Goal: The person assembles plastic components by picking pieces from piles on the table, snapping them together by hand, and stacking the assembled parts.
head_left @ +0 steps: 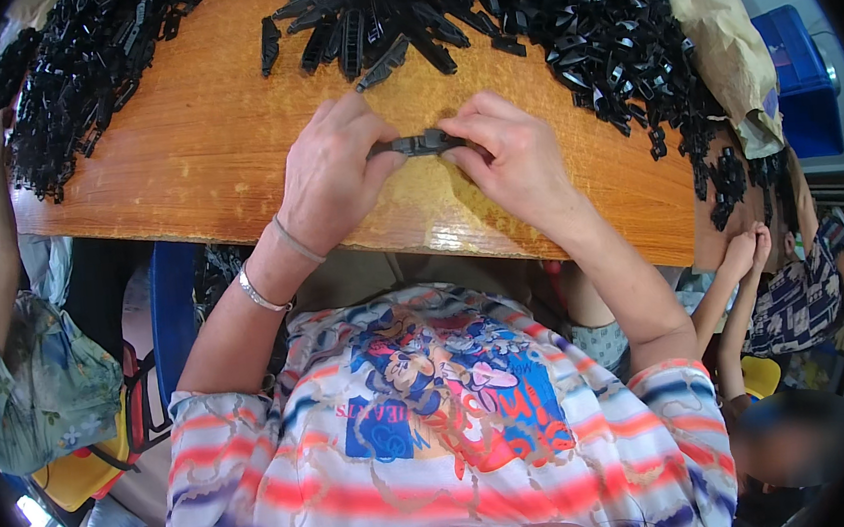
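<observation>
Between my two hands, just above the wooden table, is a small black plastic part [416, 145], long and narrow with a raised block near its right end. My left hand [338, 160] pinches its left end between thumb and fingers. At the right end, the thumb and fingertips of my right hand [508, 151] close on the same part. My fingertips cover both ends. Beyond my hands lies a heap of long black plastic pieces [360, 18], one of them close to my left knuckles.
The wooden table [210, 131] has its near edge before my body. A pile of small black parts [613, 36] spreads at the right, by a brown paper bag [723, 26]. Another black pile [85, 82] lies far left. Other people's arms [738, 266] reach in at both sides. A blue bin [802, 80] stands right.
</observation>
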Tool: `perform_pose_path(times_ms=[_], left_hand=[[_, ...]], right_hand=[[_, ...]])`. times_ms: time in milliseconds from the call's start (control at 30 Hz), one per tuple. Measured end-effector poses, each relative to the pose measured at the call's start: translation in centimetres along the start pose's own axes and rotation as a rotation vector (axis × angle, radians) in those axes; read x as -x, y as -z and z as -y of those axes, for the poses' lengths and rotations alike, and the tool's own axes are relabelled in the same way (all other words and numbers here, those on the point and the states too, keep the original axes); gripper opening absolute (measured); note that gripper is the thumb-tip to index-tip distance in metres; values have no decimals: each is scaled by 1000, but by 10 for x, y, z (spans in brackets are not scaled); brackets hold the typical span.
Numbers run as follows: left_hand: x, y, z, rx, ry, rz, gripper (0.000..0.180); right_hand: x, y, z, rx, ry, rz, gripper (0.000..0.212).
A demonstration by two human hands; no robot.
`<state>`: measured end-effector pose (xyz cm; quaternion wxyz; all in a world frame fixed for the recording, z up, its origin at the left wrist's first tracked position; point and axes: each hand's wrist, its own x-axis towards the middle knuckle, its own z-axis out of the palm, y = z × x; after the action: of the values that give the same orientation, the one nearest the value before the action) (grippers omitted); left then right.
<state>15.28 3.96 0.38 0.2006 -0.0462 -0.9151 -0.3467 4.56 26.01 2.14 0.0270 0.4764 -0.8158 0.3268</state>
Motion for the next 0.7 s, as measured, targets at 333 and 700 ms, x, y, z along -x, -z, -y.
perform_pose_path(times_ms=[333,700], left_hand=[[21,47,-1,-50,85,175,17],[-20,60,-7,-188,77,-3,30]], right_hand=[[-9,-8,-2,-63,70,199,24],[-40,32,-98,471,-124,-134,26]])
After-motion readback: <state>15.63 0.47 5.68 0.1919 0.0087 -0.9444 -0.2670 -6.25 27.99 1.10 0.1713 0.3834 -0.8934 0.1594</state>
